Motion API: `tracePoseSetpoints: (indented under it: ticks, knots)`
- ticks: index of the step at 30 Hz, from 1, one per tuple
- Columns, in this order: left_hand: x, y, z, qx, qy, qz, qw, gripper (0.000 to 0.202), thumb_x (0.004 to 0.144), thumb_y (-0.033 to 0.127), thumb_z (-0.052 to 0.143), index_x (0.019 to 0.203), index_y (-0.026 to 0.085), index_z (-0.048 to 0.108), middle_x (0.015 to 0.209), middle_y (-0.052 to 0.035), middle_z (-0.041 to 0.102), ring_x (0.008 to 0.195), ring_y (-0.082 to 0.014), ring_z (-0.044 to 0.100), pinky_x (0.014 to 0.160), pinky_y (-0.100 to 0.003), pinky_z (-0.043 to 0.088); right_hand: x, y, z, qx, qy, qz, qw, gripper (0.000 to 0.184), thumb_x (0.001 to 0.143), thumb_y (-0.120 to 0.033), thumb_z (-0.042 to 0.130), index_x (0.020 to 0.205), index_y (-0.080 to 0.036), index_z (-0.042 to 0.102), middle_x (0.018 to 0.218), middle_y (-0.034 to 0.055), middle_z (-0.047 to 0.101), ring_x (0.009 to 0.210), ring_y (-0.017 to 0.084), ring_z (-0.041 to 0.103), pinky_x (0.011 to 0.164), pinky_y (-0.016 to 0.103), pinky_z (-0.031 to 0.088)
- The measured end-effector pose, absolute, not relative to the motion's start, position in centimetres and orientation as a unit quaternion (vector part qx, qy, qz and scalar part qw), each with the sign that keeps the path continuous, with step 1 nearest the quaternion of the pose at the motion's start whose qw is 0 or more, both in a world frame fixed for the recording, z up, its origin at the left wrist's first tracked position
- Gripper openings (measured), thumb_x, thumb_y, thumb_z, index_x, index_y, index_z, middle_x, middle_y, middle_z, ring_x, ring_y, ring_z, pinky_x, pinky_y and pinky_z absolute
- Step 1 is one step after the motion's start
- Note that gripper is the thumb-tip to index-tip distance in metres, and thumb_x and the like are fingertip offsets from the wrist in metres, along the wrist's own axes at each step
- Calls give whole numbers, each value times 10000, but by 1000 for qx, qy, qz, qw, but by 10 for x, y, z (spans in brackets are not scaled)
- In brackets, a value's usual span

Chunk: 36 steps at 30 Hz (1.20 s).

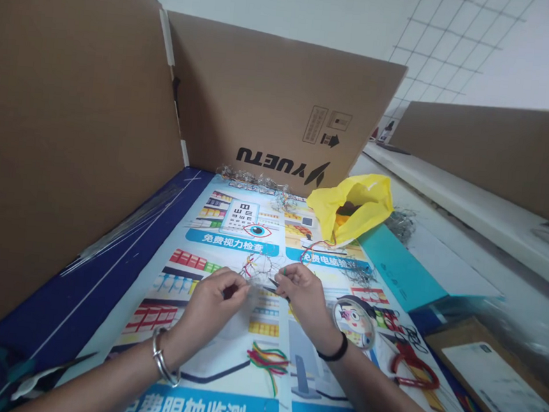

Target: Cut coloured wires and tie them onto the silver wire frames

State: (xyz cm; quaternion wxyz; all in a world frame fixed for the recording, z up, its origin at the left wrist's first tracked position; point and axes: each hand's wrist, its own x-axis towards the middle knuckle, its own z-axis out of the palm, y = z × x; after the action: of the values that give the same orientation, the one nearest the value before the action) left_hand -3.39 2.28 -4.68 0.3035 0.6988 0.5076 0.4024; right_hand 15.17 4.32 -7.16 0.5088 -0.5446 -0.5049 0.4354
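Observation:
My left hand [215, 303] is closed in a pinch over the printed sheet, its fingertips at the near edge of a loose tangle of thin silvery wire [262, 266]. Red and yellow threads show within that tangle. Facing it, my right hand [303, 292] pinches a small dark pointed tool [273, 284], whose tip points left toward the wire; its exact kind is too small to tell. A bundle of coloured threads [268, 359], red, green and yellow, lies below and between the hands. Right of my right wrist rests a clear round tape roll [354, 322].
A yellow bag [351, 206] stands open at the back right beside a turquoise box [401, 268]. Cardboard walls [274, 97] border the back and left. Red-handled pliers [414, 366] lie at right, scissors [48, 375] at lower left. More wire [252, 180] lies along the back.

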Motion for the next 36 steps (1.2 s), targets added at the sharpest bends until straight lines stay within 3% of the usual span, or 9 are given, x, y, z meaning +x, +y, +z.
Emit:
tracePoseSetpoints:
  ticks: [5,17,36]
  knots:
    - [-35,21,-46,714,500,396,290,178,774,237,524,614,176,576,627,6,575,618,-130,527,591,-230,396,151,45,-77,-540,-473,440,540,257,658,-300,664,827,-203,498,549,-88,509,432,92,523,435,205,383]
    - [-36,21,-47,714,524,375,272,144,782,252,541,673,185,608,660,21,642,619,-128,578,587,-227,416,154,47,-77,-569,-507,414,498,222,686,-310,621,859,-173,595,525,-56,536,444,99,522,439,211,365]
    - [-37,13,-52,834,393,384,41,100,834,172,520,771,195,594,707,6,654,645,-146,575,641,-298,409,154,46,-78,-570,-517,408,492,176,691,-317,621,790,-178,578,551,-56,517,458,99,533,456,213,386]
